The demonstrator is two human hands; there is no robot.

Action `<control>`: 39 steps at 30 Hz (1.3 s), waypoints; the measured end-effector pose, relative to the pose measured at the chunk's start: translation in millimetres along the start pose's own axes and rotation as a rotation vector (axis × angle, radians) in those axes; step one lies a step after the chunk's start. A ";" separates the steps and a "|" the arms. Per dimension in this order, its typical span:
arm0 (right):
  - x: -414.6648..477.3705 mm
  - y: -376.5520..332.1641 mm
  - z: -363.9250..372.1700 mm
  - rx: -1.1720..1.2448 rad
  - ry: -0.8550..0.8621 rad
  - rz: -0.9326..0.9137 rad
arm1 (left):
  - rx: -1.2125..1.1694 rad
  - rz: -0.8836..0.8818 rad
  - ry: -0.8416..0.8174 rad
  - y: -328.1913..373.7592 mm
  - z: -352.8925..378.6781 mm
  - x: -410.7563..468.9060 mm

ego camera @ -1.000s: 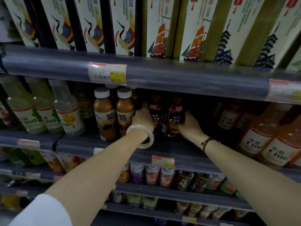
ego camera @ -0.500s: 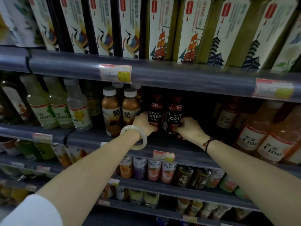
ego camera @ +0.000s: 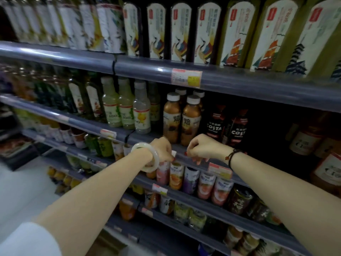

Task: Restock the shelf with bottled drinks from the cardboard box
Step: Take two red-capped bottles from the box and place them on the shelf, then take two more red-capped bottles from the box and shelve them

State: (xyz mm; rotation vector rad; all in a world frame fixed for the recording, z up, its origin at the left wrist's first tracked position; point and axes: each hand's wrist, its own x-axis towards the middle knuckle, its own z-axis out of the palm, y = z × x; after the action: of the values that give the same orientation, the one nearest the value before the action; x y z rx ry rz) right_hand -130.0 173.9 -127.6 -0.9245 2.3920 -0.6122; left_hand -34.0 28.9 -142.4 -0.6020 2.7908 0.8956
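Your left hand (ego camera: 162,148) and right hand (ego camera: 203,147) are both loosely curled, empty, sitting at the shelf rail (ego camera: 195,159) mid-frame. The two Costa coffee bottles (ego camera: 226,126) stand just above, right of the white-capped brown bottles (ego camera: 181,119).

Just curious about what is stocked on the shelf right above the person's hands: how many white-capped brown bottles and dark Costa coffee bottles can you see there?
White-capped brown bottles: 4 (2 in front, 2 behind)
Costa coffee bottles: 2
Total: 6

Single head view, close, facing forward-down at drink shelf (ego camera: 239,84).
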 end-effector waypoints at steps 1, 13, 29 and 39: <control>3.5 -7.8 7.4 -0.030 -0.047 -0.027 | 0.023 -0.028 0.006 -13.2 -1.6 -5.9; 60.8 -89.6 106.2 -0.309 -0.381 -0.436 | -0.048 -0.443 0.160 -140.5 4.7 -77.5; 100.0 -181.1 279.4 -0.409 -0.650 -0.689 | -0.261 -0.901 0.351 -277.5 52.3 -182.2; 168.2 -238.8 375.9 -0.412 -0.645 -0.651 | -0.307 -0.939 0.379 -406.5 33.2 -172.7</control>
State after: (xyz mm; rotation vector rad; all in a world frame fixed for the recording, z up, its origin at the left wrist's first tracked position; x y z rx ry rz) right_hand 99.6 -189.6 -331.9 -1.7853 1.6327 0.0085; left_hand 293.4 -196.2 -338.1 -2.0555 2.1451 1.0179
